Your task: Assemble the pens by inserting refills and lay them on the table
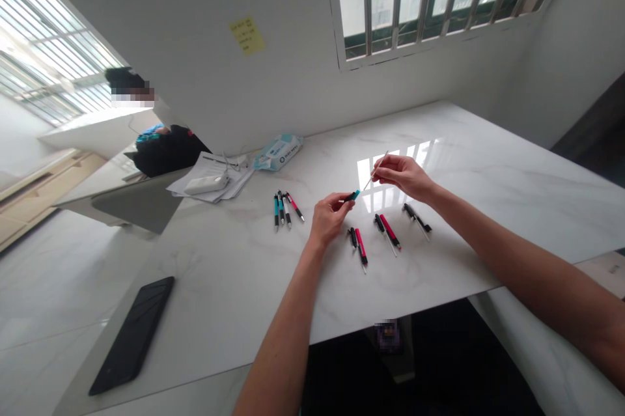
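Between its thumb and fingers my left hand (329,217) grips a teal and black pen barrel (352,196). A thin white pen refill (381,163) is pinched in my right hand (403,176), slanting down with its lower end close to the barrel's teal end; whether they touch I cannot tell. Below the hands lie pens in parts: a pink barrel (360,245) beside a black piece (352,237), another pink barrel (390,231) with a black piece and refill (392,247), and black pen parts (416,218) with a refill farther right.
Left of my hands several whole pens (282,209) lie together. Behind them are a wipes pack (279,152) and papers (209,189) under a white device (207,183). A black phone (133,336) rests near the left edge. A person (163,150) sits at the far left.
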Action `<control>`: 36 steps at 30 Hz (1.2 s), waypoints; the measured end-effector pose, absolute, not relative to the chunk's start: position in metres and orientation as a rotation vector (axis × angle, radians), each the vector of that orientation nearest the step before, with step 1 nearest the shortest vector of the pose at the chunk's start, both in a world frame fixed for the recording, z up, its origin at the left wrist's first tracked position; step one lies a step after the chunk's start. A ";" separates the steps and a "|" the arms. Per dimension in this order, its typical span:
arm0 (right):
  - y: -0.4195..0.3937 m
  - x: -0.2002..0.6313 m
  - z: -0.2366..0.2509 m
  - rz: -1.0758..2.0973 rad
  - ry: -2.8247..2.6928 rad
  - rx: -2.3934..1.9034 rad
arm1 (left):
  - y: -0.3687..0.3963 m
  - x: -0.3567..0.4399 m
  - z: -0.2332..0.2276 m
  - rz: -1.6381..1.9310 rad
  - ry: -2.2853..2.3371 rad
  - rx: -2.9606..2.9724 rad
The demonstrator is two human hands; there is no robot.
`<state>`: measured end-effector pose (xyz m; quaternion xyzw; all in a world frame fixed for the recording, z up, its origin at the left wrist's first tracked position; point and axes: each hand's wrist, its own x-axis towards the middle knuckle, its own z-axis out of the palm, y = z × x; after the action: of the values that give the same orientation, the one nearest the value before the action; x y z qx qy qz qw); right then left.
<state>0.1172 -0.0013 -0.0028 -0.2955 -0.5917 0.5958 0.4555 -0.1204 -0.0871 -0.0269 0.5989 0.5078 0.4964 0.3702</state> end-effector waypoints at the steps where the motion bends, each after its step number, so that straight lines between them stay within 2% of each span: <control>1: -0.004 0.115 -0.002 1.463 -1.464 -0.725 | -0.087 -0.120 -0.027 1.272 1.302 1.538; 8: -0.012 0.107 0.000 1.364 -1.526 -0.692 | -0.087 -0.119 -0.026 1.271 1.298 1.553; 13: -0.016 0.103 -0.006 1.213 -1.806 -0.724 | -0.088 -0.118 -0.024 1.260 1.236 1.526; 20: 0.013 0.134 -0.014 0.521 -2.078 -1.020 | -0.088 -0.119 -0.016 1.333 1.188 1.358; 22: 0.027 0.150 -0.020 0.410 -2.120 -1.139 | -0.088 -0.120 -0.015 1.374 1.144 1.293; 29: 0.051 0.174 -0.039 0.498 -2.096 -1.472 | -0.088 -0.119 -0.014 1.411 1.125 1.205; 36: 0.052 0.173 -0.040 0.545 -2.078 -1.512 | -0.088 -0.120 -0.014 1.416 1.158 1.206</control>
<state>0.1734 0.0518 -0.0397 -0.5566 -0.7651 0.2005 0.2544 -0.1200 -0.0876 -0.0137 0.4894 0.4699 0.5745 0.4578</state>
